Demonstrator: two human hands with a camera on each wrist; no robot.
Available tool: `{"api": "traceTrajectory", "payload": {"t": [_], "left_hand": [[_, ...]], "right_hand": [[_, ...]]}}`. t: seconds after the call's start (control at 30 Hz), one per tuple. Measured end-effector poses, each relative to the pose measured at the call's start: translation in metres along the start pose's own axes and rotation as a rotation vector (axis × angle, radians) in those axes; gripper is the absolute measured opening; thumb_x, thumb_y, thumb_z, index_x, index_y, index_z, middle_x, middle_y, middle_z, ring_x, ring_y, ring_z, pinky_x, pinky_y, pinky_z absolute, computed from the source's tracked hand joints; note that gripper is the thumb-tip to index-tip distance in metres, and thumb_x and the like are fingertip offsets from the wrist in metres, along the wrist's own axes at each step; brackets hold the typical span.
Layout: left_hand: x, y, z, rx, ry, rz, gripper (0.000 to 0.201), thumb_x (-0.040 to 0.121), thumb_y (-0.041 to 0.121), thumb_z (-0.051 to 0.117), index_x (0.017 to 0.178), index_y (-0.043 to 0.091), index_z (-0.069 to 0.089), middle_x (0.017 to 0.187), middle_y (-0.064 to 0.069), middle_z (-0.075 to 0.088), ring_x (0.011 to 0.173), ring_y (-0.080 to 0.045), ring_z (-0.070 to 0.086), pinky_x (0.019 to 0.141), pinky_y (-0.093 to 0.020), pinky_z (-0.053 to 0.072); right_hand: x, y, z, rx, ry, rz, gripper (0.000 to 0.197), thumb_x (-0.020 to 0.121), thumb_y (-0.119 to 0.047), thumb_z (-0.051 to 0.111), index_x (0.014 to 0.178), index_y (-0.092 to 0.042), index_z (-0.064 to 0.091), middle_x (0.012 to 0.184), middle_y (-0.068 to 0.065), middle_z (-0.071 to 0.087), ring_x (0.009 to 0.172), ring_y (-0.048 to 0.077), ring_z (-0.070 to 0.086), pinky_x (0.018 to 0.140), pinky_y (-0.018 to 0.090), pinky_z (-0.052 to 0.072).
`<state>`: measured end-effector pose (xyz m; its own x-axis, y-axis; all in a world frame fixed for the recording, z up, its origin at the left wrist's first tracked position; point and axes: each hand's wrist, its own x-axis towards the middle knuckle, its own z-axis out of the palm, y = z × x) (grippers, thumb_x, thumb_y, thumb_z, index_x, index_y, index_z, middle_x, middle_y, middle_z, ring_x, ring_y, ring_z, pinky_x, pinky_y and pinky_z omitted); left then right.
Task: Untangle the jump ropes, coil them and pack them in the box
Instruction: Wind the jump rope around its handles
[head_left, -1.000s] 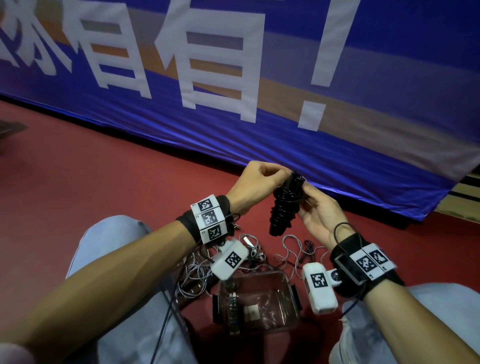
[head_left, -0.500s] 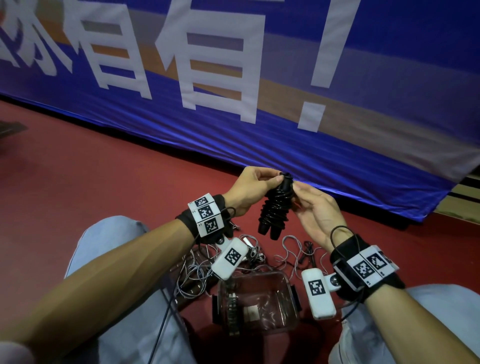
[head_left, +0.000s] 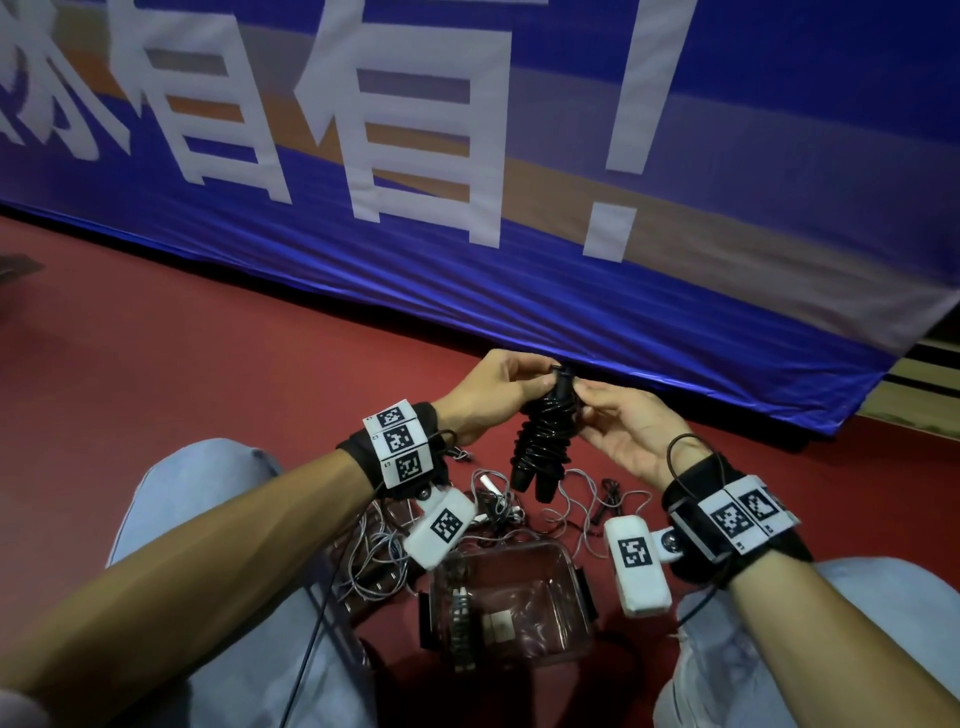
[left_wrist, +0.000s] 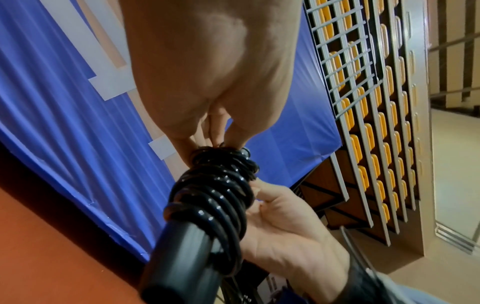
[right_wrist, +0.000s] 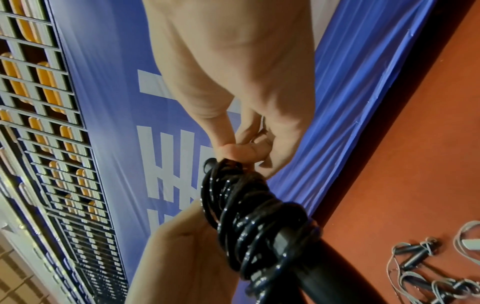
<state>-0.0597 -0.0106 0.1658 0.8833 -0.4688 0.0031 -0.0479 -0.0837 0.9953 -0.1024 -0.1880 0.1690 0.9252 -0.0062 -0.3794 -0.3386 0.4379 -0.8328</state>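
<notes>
A black jump rope (head_left: 543, 434), its cord coiled round its two handles, hangs upright over the red floor. My left hand (head_left: 540, 379) pinches the bundle's top end from the left. My right hand (head_left: 584, 395) pinches the same end from the right, its palm facing the coil. The left wrist view shows my left fingertips (left_wrist: 221, 142) on the top loops of the black rope (left_wrist: 215, 195). In the right wrist view my right thumb (right_wrist: 233, 150) presses the top of the coil (right_wrist: 254, 222). The clear box (head_left: 519, 545) stands open between my knees.
Tangled grey jump ropes (head_left: 379, 551) lie on the floor beyond the box and to its left, also the grey ropes (right_wrist: 428, 267) in the right wrist view. A coiled bundle (head_left: 461, 618) lies inside the box. A blue banner (head_left: 467, 260) hangs just past my hands.
The black bundle has come down a little and shifted left, its handles now pointing down. Both hands stayed on its top end.
</notes>
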Motion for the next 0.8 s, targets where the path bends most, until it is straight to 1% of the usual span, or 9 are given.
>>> {"api": "traceTrajectory", "payload": {"t": [0.13,0.27,0.33,0.43,0.53,0.57,0.63,0.7,0.8], "left_hand": [[-0.004,0.000,0.012,-0.046,0.006,-0.072,0.026,0.101,0.023,0.058,0.104,-0.001,0.066,0.074,0.006,0.065,0.069,-0.008,0.060,0.070,-0.024,0.045],[-0.005,-0.008,0.018,-0.069,0.074,-0.012,0.030,0.096,0.023,0.067,0.110,-0.004,0.064,0.094,-0.008,0.069,0.084,-0.016,0.066,0.076,-0.025,0.052],[-0.005,-0.008,0.020,-0.095,0.088,0.031,0.026,0.097,0.021,0.067,0.110,-0.002,0.063,0.097,-0.007,0.069,0.087,-0.015,0.066,0.079,-0.025,0.052],[-0.004,0.001,0.021,-0.148,0.126,0.152,0.016,0.098,0.015,0.064,0.110,0.004,0.061,0.100,-0.013,0.067,0.090,-0.015,0.065,0.082,-0.025,0.052],[-0.001,0.013,0.015,-0.172,0.055,0.230,0.019,0.100,0.013,0.060,0.117,0.005,0.058,0.119,-0.028,0.064,0.111,-0.032,0.066,0.097,-0.036,0.053],[-0.002,0.018,0.013,-0.140,0.034,0.248,0.019,0.101,0.013,0.059,0.117,0.005,0.057,0.121,-0.028,0.063,0.111,-0.031,0.065,0.096,-0.036,0.053],[-0.002,0.025,0.008,-0.020,0.023,0.285,0.019,0.102,0.014,0.057,0.117,0.002,0.056,0.116,-0.022,0.063,0.093,-0.017,0.064,0.080,-0.026,0.053],[0.000,0.031,0.000,0.119,0.004,0.323,0.022,0.103,0.017,0.056,0.119,0.002,0.056,0.111,-0.011,0.062,0.083,-0.011,0.057,0.072,-0.026,0.050],[0.003,0.033,-0.009,0.173,-0.090,0.326,0.024,0.103,0.018,0.057,0.121,0.002,0.058,0.117,-0.017,0.062,0.101,-0.024,0.061,0.092,-0.040,0.052]], "right_hand": [[0.000,0.003,0.004,-0.084,0.095,-0.021,0.010,0.091,0.003,0.067,0.097,0.001,0.074,0.082,0.009,0.069,0.058,0.008,0.051,0.072,0.026,0.055],[-0.001,0.006,0.005,0.005,0.079,0.008,0.017,0.090,0.002,0.068,0.107,0.000,0.072,0.082,0.006,0.070,0.059,0.009,0.056,0.062,0.020,0.056],[-0.001,0.006,0.004,-0.060,0.086,-0.051,0.015,0.091,-0.005,0.071,0.105,-0.006,0.071,0.086,0.006,0.074,0.074,0.015,0.067,0.068,0.024,0.055],[-0.007,0.012,0.012,-0.206,0.013,-0.155,0.029,0.098,-0.033,0.067,0.120,-0.014,0.071,0.110,0.011,0.077,0.098,0.026,0.072,0.076,0.034,0.054],[-0.016,0.019,0.032,-0.106,-0.071,-0.231,0.042,0.104,-0.046,0.051,0.127,-0.015,0.068,0.107,0.015,0.076,0.084,0.028,0.074,0.072,0.041,0.059],[-0.019,0.018,0.037,-0.112,-0.057,-0.263,0.041,0.105,-0.046,0.049,0.125,-0.016,0.068,0.100,0.013,0.078,0.079,0.027,0.074,0.072,0.042,0.060],[-0.022,0.014,0.039,-0.200,-0.043,-0.333,0.038,0.106,-0.045,0.048,0.116,-0.017,0.071,0.089,0.012,0.078,0.072,0.028,0.073,0.068,0.043,0.058],[-0.024,0.009,0.035,-0.317,-0.022,-0.430,0.033,0.107,-0.040,0.049,0.106,-0.017,0.073,0.086,0.011,0.077,0.069,0.026,0.070,0.062,0.038,0.055],[-0.024,0.004,0.025,-0.546,0.047,-0.586,0.025,0.106,-0.035,0.053,0.102,-0.022,0.073,0.076,-0.007,0.073,0.063,0.013,0.063,0.056,0.027,0.050]]}}
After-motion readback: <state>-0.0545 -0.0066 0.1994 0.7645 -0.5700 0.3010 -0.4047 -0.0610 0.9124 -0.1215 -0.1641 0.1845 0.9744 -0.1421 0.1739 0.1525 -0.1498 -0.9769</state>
